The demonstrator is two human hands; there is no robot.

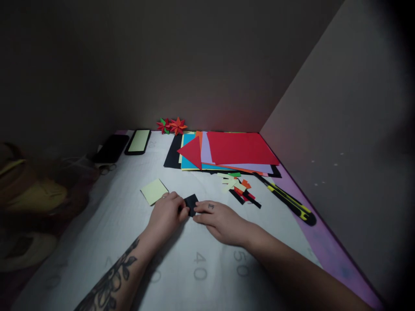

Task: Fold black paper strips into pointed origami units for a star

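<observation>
We hold a small black paper piece (pixel 191 203) low over the middle of the worktop (pixel 97 242), between both hands. Our left hand (pixel 167 214) is curled shut, with its fingertips pinching the piece's left edge. Our right hand (pixel 220 220) lies knuckles up with its fingers reaching the piece's right edge and touching it. We cannot tell whether it pinches the paper or only presses on it.

Just beside the left hand lies a pale yellow square (pixel 154 191). Near the right hand is a scatter of paper scraps (pixel 238 188), and beyond them a yellow and black utility knife (pixel 288 199). Further back lie a stack of coloured sheets (pixel 240 149), two paper stars (pixel 171 126) and two phones (pixel 138 141).
</observation>
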